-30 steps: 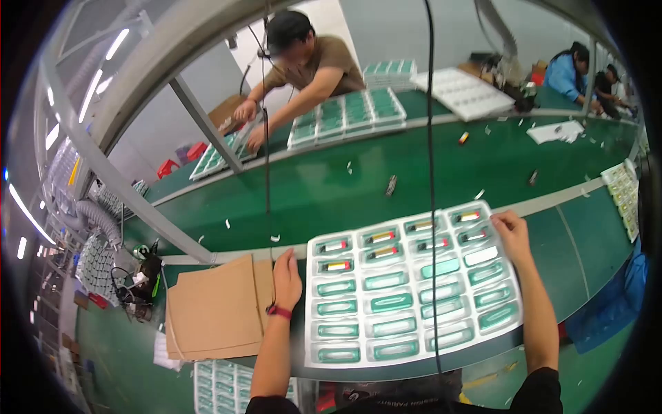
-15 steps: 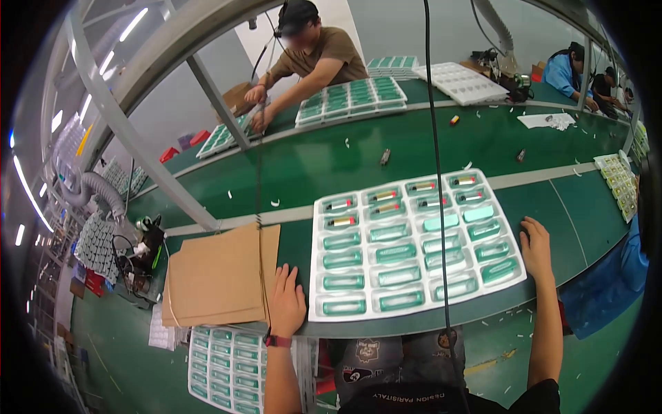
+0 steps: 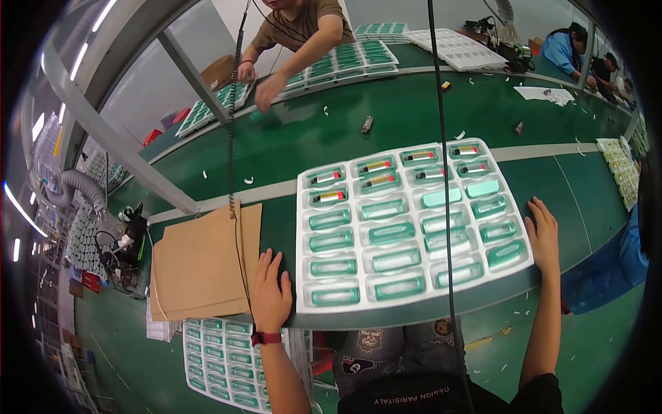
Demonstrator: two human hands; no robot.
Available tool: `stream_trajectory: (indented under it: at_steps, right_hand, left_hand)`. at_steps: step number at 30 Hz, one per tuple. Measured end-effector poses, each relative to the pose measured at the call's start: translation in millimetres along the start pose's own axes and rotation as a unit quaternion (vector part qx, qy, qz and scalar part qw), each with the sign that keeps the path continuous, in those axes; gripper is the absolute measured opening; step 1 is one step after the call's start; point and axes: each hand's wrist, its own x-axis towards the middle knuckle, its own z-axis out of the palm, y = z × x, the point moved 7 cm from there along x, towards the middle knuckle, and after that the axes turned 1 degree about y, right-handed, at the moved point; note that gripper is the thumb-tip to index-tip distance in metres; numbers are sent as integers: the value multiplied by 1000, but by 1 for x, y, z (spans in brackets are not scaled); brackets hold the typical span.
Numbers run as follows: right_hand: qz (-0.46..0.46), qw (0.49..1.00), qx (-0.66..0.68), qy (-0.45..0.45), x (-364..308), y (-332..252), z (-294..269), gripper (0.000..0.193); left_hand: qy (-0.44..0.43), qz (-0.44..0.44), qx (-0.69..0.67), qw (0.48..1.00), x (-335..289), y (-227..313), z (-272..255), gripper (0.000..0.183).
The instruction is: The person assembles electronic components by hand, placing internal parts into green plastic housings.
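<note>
A white molded tray (image 3: 293, 276) lies in front of me on the green bench. Its rows of pockets hold clear-green oblong shells (image 3: 392, 233). In the far pockets, several shells carry small slim pieces with red ends (image 3: 377, 181), whose kind I cannot make out. My left hand (image 3: 271, 290) rests palm down, fingers stretched, between the tray's left edge and flat brown cardboard sheets (image 3: 200, 265). My right hand (image 3: 543, 231) lies with extended fingers at the tray's right edge, seemingly touching the rim. Neither hand holds anything.
A green conveyor belt (image 3: 296, 148) runs beyond the bench, with small loose pieces (image 3: 367, 124) and white scraps on it. Across it a co-worker (image 3: 303, 34) works beside more trays (image 3: 386, 58). A black cable (image 3: 441, 110) hangs over my tray. More filled trays (image 3: 231, 359) stand below the bench.
The co-worker's right hand has swung out over the belt, blurred, with something green by it. My view has shifted slightly; my hands stay beside the tray.
</note>
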Motion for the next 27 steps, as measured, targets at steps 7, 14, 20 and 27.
stream_trajectory:
  at_steps: [7,14,20,27]
  right_hand:
    - [36,999,19,-5,1,9,-3,34]
    - [36,998,56,-14,7,12,-2,32]
    - [48,998,26,-30,9,10,7,32]
    - [43,994,-93,-43,-10,29,5,37]
  left_hand:
    - [0,-32,37,999,1,7,-3,36]
    - [-14,-54,40,998,13,8,-3,38]
    - [-15,-72,52,996,10,4,-5,37]
    - [-52,-72,17,996,5,11,-5,41]
